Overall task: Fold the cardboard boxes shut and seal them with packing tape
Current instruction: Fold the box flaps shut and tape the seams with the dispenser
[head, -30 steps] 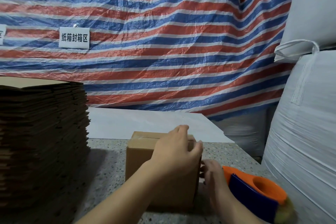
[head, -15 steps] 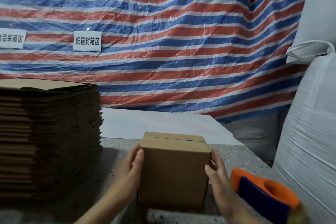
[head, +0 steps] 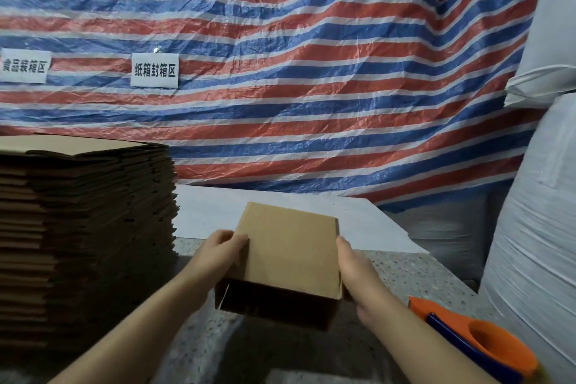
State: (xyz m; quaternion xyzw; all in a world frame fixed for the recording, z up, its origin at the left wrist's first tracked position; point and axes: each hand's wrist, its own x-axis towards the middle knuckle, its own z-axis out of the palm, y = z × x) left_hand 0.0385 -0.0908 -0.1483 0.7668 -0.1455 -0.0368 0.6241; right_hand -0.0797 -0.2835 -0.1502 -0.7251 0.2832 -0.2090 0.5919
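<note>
From my remote feed, I saw a small cardboard box (head: 290,246) held tilted above the speckled table (head: 405,277), its open dark end toward the camera. The left hand (head: 223,248) gripped its left side, fingers curled over the edge; the right hand (head: 350,265) lay flat-fingered against the right side. An orange tape dispenser (head: 480,343) lay near the right forearm, a stack of flattened cartons (head: 87,227) stood left.

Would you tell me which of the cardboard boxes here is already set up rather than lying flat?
The small box held between both hands, left hand and right hand; the others lie flattened in the stack at left.
</note>
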